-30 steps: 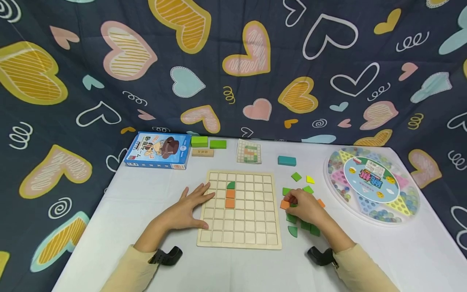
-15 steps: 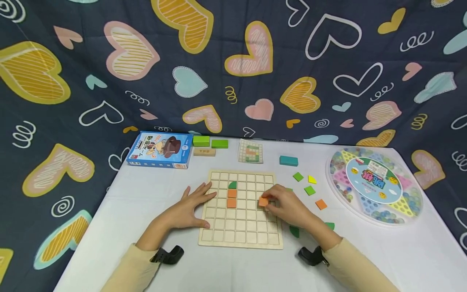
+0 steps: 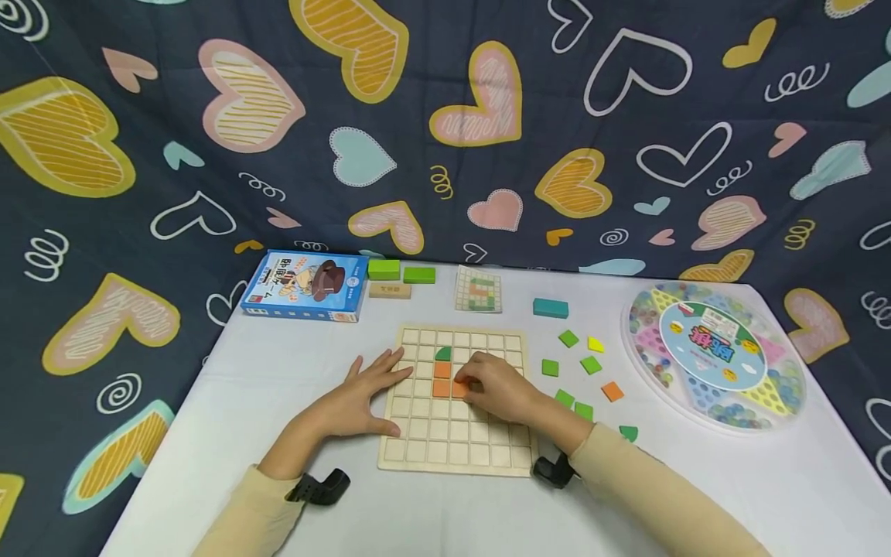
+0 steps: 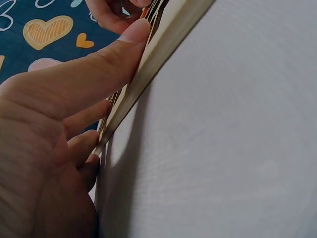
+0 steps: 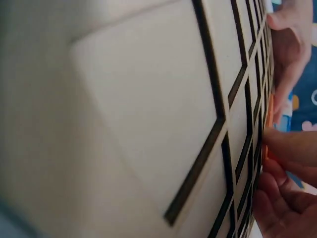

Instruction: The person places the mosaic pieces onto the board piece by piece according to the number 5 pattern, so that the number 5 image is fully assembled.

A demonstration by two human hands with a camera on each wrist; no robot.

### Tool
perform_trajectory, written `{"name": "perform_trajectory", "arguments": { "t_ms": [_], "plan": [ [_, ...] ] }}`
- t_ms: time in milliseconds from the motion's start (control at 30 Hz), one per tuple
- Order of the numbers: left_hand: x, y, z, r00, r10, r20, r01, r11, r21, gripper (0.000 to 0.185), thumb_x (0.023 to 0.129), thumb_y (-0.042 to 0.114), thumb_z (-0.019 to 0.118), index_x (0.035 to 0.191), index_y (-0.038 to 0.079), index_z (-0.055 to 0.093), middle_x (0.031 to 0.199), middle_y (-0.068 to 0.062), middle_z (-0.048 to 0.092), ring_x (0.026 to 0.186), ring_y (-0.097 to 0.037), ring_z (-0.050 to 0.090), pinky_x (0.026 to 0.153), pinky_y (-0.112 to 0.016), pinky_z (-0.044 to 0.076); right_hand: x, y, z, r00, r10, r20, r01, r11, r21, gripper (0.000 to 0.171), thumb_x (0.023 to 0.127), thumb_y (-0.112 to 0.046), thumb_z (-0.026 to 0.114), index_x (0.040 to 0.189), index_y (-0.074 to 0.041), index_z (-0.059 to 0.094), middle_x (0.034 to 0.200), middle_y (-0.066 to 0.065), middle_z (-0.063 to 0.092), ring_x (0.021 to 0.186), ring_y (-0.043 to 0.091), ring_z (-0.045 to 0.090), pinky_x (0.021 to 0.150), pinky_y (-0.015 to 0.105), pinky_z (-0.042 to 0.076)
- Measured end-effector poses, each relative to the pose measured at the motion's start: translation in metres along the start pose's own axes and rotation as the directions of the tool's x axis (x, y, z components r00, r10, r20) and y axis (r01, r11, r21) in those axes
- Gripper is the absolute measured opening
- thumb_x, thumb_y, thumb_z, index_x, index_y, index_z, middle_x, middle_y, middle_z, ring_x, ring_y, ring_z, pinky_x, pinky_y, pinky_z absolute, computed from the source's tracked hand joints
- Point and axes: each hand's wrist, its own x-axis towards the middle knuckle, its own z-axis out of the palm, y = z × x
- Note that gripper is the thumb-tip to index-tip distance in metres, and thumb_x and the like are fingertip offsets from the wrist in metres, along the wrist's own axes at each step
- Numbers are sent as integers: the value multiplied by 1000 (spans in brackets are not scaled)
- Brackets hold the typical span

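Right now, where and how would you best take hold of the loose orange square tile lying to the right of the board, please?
The orange square tile lies flat on the white table, apart from the green tiles. It looks thin, so I would come straight down from above and pinch two opposite edges with thumb and forefinger. It sits turned like a diamond, so turning the hand to match its edges would probably help.

Heart-patterned dark cloth [image 3: 445, 124] backs a seemingly white-covered table [image 3: 292, 371].

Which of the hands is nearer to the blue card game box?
Left. The left hand rests on the wooden grid board's left edge, below the blue card game box; the right hand lies farther right.
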Motion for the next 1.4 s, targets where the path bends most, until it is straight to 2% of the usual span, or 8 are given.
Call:
{"name": "perform_trajectory", "arguments": {
  "t_ms": [233,400,533,600,833,1067,1300,1400],
  "plan": [
    [-1,3,0,1000,-19,10,19,1000,-3,98,65,49,82,145,11,40,159,-9,14,147,-32,9,112,-63,-4,-45,22,-23,981,138,-136,-111,976,186,42,83,-19,73,123,-9,62,111,4,63,98,21,59,84,38,52],
    [1,3,0,1000,-9,-1,9,1000,-3,98,64,49,82,145,12,40,159,-10,14,147,-33,10,112,-64,-4,-109,65,-49,885,359,-296,-319,931,177,39,83,-12,72,120,-4,63,114,11,64,102,29,62,86,47,52],
    [-3,1,-2,1000,-13,-16,13,1000,-6,98,63,47,83,145,12,40,159,-10,16,146,-34,10,111,-64,-5,-139,91,-57,806,516,-289,-500,856,135,42,83,-18,73,118,1,61,108,17,65,97,32,62,81,47,51],
    [-4,1,-2,1000,-12,-20,12,1000,-5,98,63,47,83,145,12,41,159,-10,16,146,-34,11,111,-64,-4,-143,98,-57,793,542,-276,-533,838,114,39,82,-19,73,113,2,62,102,18,66,92,32,62,78,46,51],
    [0,1,1,1000,-18,4,18,1000,-3,97,65,49,81,146,14,39,160,-8,13,147,-33,8,112,-64,-5,-135,97,-56,807,500,-314,-511,858,52,11,84,-10,67,92,-4,67,91,12,64,82,24,59,71,38,47],
    [1,3,1,1000,-29,1,29,1000,-4,98,64,49,82,145,13,39,160,-8,13,147,-32,8,112,-63,-4,-135,89,-65,843,491,-219,-486,870,82,30,87,-14,66,114,-2,64,108,17,64,93,29,61,77,44,51],
    [0,3,-2,1000,-31,3,31,999,8,98,65,48,82,146,13,39,160,-9,13,147,-32,8,112,-63,-5,-149,112,-59,908,377,-183,-366,926,95,22,84,-10,70,106,-11,67,103,3,63,90,16,57,75,27,49],
    [1,2,-1,1000,-19,7,19,1000,5,98,65,49,81,146,13,38,160,-8,13,147,-32,7,112,-63,-5,-146,110,-58,914,339,-223,-335,940,58,20,84,-11,70,104,-12,67,99,-1,64,87,13,58,75,26,51]
  ]
}}
